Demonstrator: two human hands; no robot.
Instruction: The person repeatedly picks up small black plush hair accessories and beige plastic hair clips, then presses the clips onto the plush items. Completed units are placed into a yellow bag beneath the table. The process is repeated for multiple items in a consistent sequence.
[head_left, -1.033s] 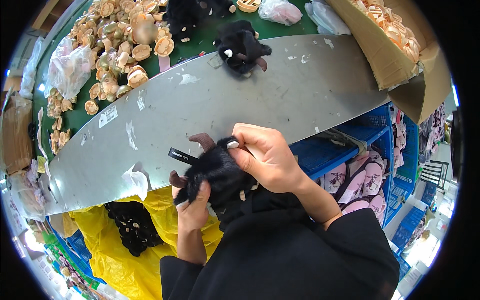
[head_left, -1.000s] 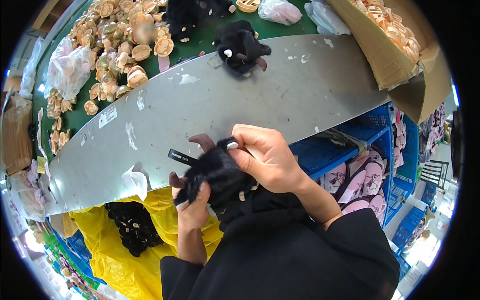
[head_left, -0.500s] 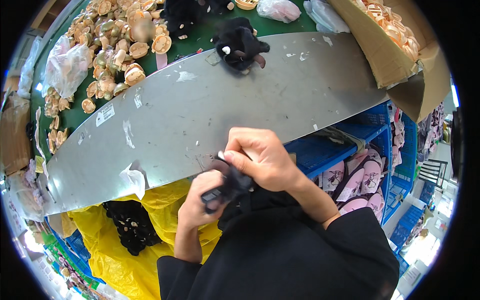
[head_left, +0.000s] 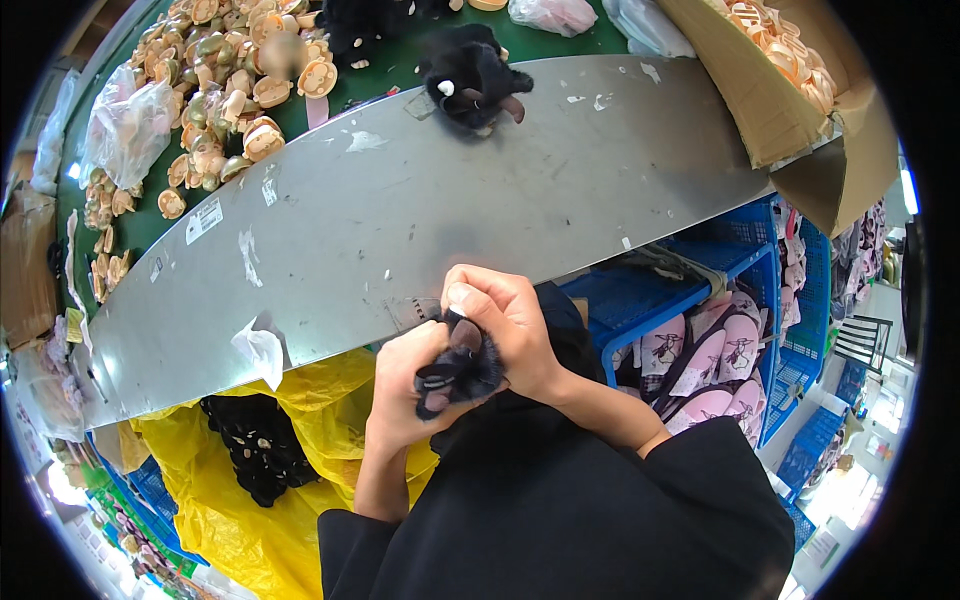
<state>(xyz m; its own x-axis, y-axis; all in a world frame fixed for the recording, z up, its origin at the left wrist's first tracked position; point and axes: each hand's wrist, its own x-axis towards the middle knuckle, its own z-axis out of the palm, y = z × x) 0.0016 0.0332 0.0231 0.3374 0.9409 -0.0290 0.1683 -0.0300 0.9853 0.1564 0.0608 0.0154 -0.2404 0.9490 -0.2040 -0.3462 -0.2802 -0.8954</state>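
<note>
At the upper left of the frame you have a clear plastic bag (head_left: 128, 130) beside a heap of pale plastic pieces (head_left: 210, 120); at the lower left, a yellow plastic sheet (head_left: 300, 530) lies around a dark bundle (head_left: 262, 450). Just below the middle, your left hand (head_left: 398, 385) is closed around the left side of a small black plush toy (head_left: 482, 372), which sits between your two hands, below the near edge of the metal table (head_left: 560, 165). Above it, near the top centre, a second black plush toy (head_left: 465, 85) rests on the table's far edge. Your right hand (head_left: 515, 335) is bent in against the toy's upper right, thumb and fingers drawn close together; you cannot tell from here exactly what they pinch. Expect the toy to be light, soft and squashy, with fur that may slide a little and bunch under your fingers. The body looks the safest hold; the brown horns are small sewn-on parts that hard pulling might strain. At the right are a blue rack (head_left: 640, 300) and pink slippers (head_left: 735, 350), with an open cardboard box (head_left: 765, 120) at the upper right.
</note>
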